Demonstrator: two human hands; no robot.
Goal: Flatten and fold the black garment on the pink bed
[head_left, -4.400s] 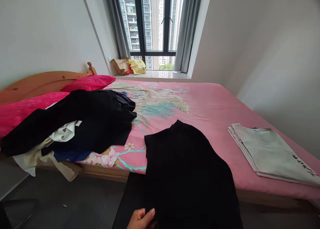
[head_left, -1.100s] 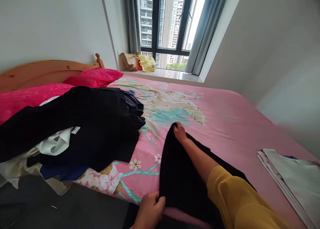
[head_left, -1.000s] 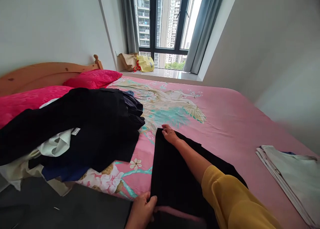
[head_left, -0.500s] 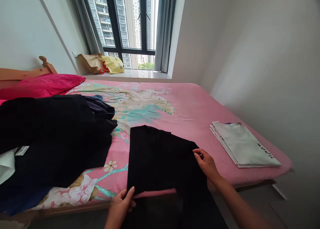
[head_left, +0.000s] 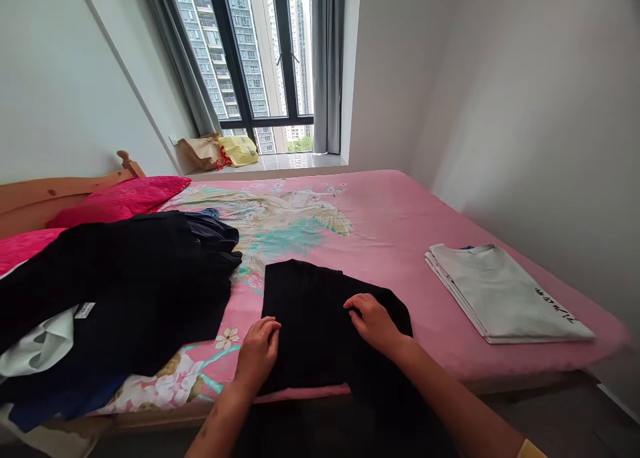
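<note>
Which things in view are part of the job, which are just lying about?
Part of the job:
black garment, with left hand and right hand at it
probably clothes heap, folded white stack

Apparently lying about:
pillows
brown paper bag
yellow bag

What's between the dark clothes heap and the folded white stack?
The head view shows a black garment with the pink sheet on either side, the right hand over it, the left hand at its edge.

a black garment (head_left: 315, 338) lies spread over the near edge of the pink bed (head_left: 395, 225).
</note>
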